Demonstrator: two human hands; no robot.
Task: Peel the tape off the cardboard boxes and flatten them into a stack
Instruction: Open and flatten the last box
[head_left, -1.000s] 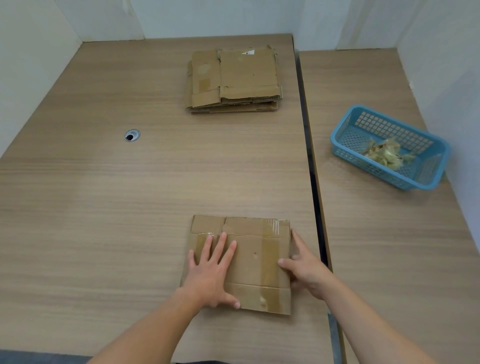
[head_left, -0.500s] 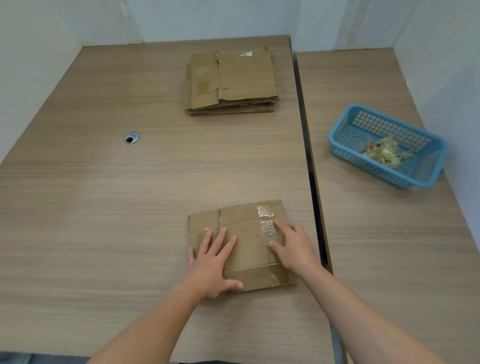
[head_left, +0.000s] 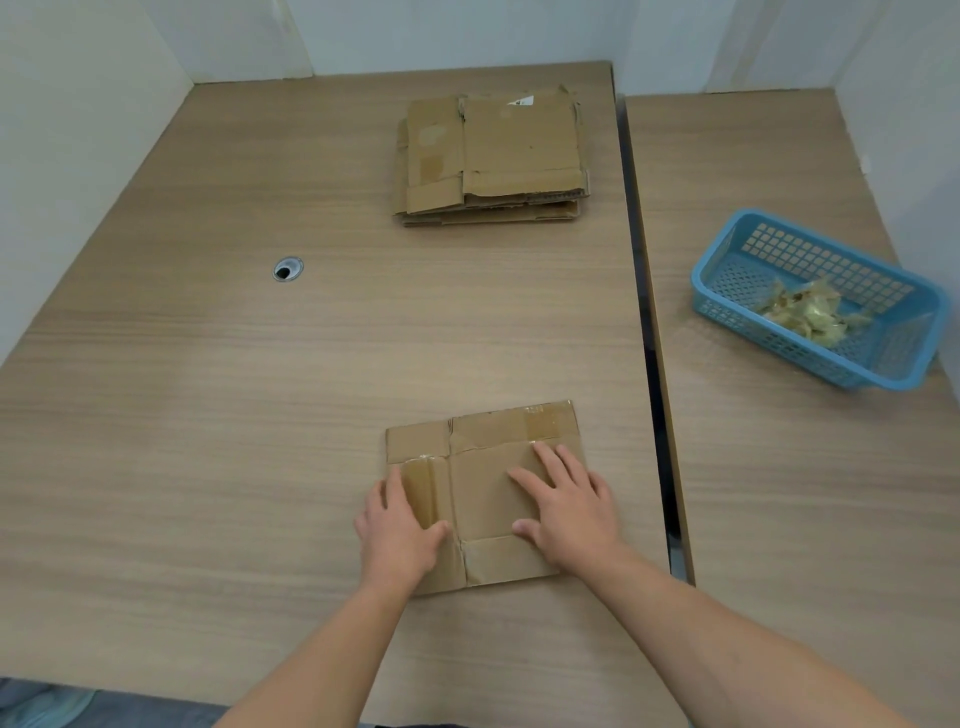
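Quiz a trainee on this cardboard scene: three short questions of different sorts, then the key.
1. True or false: the blue plastic mesh basket holds crumpled tape scraps.
2. The left hand and right hand rest on: A the far stack; B the near flattened brown cardboard box; C the basket.
3. Is any tape visible on that box?
Key: 1 true; 2 B; 3 yes.

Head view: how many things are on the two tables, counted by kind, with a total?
Single flattened cardboard box: 1
Stack of flattened cardboard boxes: 1
Blue plastic basket: 1
Clump of peeled tape: 1
Cable grommet: 1
Total: 5
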